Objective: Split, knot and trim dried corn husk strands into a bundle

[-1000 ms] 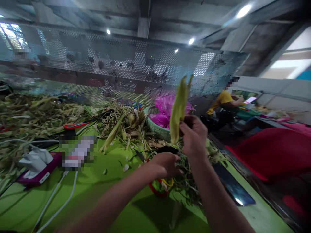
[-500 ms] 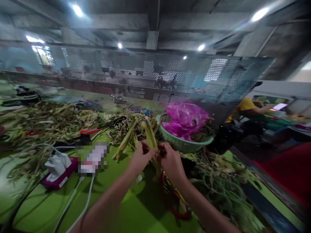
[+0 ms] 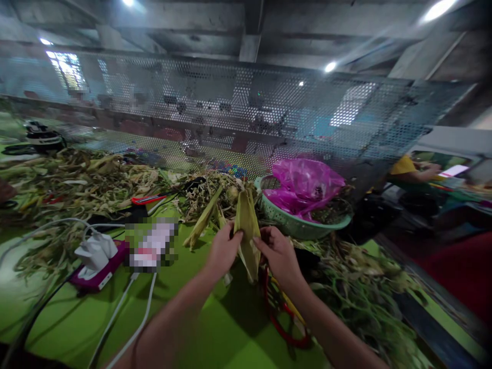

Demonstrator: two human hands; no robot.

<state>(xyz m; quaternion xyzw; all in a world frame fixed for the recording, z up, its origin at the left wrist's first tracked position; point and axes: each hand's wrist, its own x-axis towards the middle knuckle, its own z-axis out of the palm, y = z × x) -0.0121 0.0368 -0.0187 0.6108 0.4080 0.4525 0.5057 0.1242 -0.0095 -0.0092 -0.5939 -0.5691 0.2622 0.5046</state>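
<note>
Beside my right forearm [image 3: 332, 318], red loop handle [image 3: 303, 342] lies on green tabletop [image 3: 209, 338]. Ahead, above tabletop, I pinch yellow-green husk [image 3: 248, 225] by opposite edges, fingers of left hand [image 3: 224, 251] and right hand [image 3: 280, 252] grasping. Second husk [image 3: 205, 219] lies to left. Beyond: dried plant heap [image 3: 111, 179]; to its right, green basket [image 3: 303, 228] with pink plastic bag [image 3: 309, 182]. Behind, perforated screen [image 3: 207, 102].

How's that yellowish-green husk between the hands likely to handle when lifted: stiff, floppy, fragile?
The husk looks thin and leaf-like, so it is probably light. Its lengthwise lines suggest some stiffness end to end, while the broad sides likely bend. If the left hand and right hand pull apart, it might split along those lines.
</note>
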